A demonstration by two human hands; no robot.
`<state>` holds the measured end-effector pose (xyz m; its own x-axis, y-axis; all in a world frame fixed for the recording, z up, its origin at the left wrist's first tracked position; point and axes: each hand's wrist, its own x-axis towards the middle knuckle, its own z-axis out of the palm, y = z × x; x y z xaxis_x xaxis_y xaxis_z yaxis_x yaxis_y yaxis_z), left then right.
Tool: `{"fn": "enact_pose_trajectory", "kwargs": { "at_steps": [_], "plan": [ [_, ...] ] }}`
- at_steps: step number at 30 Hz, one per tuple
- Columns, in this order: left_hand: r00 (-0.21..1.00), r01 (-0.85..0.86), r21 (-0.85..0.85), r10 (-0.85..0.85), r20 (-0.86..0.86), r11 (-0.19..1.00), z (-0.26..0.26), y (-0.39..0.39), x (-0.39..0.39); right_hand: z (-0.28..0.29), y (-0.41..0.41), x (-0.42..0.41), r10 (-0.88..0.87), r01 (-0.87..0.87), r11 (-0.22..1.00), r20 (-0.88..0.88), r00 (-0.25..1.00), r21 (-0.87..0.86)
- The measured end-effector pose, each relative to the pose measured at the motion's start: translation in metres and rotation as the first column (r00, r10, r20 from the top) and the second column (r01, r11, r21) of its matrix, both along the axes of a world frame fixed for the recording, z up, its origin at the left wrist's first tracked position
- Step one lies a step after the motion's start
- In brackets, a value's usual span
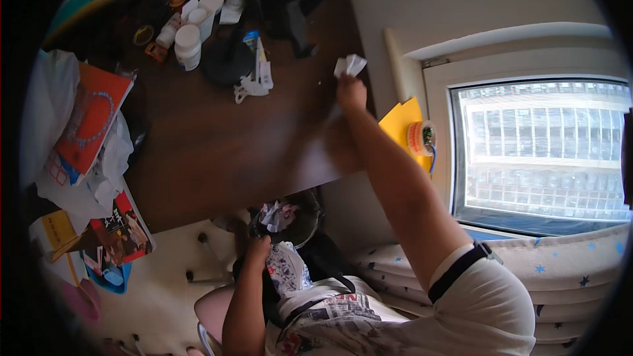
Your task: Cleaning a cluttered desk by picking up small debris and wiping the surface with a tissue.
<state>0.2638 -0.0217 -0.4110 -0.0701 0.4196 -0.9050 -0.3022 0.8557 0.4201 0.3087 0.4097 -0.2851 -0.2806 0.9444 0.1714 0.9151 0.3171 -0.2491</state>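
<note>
My right hand (352, 93) reaches over the far right of the dark wooden desk (198, 158), its fingers closed on a crumpled white tissue or paper (350, 65). Below the desk's front edge, my left hand (258, 253) grips the rim of a dark, lined waste bin (309, 217). Crumpled paper (277, 216) lies in the bin. A white patterned cloth or packet (288, 268) is beside my left hand, in front of my body.
White bottles (188, 47), a white cable (250, 88) and a dark round base (228, 62) stand on the desk. Plastic bags and an orange booklet (99, 109) are at left. Yellow paper (398, 121) and a tape roll (420, 137) lie near the window.
</note>
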Motion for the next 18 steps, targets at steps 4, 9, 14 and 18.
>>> {"fn": "enact_pose_trajectory", "kwargs": {
  "at_steps": [4, 9, 14, 18],
  "plan": [
    [0.993, 0.004, 0.053, 0.002, -0.117, 0.999, -0.015, -0.016, 0.006, -0.009, 0.009, -0.011, 0.216, -0.216, 0.976, 0.031, 0.976, -0.027],
    [0.983, -0.144, 0.038, 0.138, 0.124, 0.989, -0.058, -0.028, 0.0, -0.03, -0.113, 0.003, 0.455, -0.451, 0.891, -0.143, 0.879, 0.06],
    [0.938, -0.348, 0.109, 0.346, 0.032, 0.931, -0.058, -0.035, -0.015, 0.001, -0.221, 0.019, 0.597, -0.615, 0.765, -0.148, 0.789, -0.191],
    [0.961, -0.214, -0.016, 0.213, 0.175, 0.977, 0.019, 0.005, -0.039, 0.013, -0.158, 0.064, -0.146, -0.069, 0.956, -0.666, 0.732, -0.285]
  ]
}}
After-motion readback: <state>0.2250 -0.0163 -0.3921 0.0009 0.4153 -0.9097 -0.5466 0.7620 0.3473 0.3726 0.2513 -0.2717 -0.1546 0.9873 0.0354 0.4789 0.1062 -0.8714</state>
